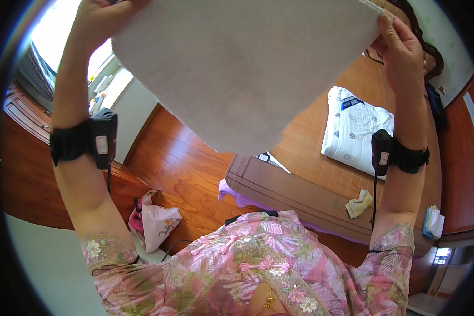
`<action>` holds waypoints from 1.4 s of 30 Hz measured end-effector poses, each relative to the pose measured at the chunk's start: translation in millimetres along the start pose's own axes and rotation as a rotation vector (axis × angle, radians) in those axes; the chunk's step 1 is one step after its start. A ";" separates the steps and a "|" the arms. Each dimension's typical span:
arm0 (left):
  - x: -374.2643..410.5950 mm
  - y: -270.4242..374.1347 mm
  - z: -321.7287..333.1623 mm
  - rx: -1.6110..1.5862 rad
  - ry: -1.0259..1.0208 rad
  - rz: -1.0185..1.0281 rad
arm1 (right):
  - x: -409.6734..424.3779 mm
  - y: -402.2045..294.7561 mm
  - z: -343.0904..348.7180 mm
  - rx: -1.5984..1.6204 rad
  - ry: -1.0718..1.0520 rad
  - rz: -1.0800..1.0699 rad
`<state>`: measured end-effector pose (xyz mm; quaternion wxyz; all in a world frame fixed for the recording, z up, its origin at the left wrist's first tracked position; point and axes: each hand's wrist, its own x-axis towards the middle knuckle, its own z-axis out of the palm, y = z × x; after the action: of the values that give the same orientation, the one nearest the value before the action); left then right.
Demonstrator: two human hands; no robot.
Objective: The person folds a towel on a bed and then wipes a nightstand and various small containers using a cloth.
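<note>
A light grey-beige cloth (pixel 229 71) is spread in the air between my raised hands, its lower edge hanging above the floor and the bed's near edge. At the upper right, my right hand (pixel 399 43) pinches a corner of the cloth between thumb and fingers. My left hand (pixel 110 15) is at the upper left beside the cloth's other side; its fingertips are partly cut off by the top edge of the view, but the cloth is held up there. Both forearms wear black straps with small black devices.
The bed (pixel 292 189) has a woven mat; a folded white printed quilt (pixel 351 130) and a pale yellow cloth (pixel 358 203) lie on it. A blue-and-white folded item (pixel 433 222) is at its right edge. A plastic bag (pixel 158 221) stands at lower left, near the wooden floor (pixel 173 154).
</note>
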<state>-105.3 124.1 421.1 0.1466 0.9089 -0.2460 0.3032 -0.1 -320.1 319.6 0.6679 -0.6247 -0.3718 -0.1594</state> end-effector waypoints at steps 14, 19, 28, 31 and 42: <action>8.2 57.6 53.2 -0.133 -0.301 -0.183 | -12.5 -24.2 -12.9 -0.146 0.060 0.167; 28.6 30.9 159.7 0.012 -0.113 -0.312 | 14.8 57.9 -31.7 -0.316 0.080 0.300; 74.3 36.4 171.0 0.351 0.365 -0.280 | 81.6 76.3 -53.4 -0.317 0.231 -0.092; 56.4 67.7 168.1 0.524 0.356 -0.185 | 55.2 65.9 -58.0 -0.203 0.223 -0.051; -151.7 161.2 268.0 -0.165 -0.269 -0.254 | -216.9 78.6 -78.7 -0.112 -0.132 0.644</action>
<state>-168.7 -67.7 138.3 0.2238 0.9497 -0.1706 0.1371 -69.4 -436.4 116.9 0.6230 -0.7549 -0.1883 0.0806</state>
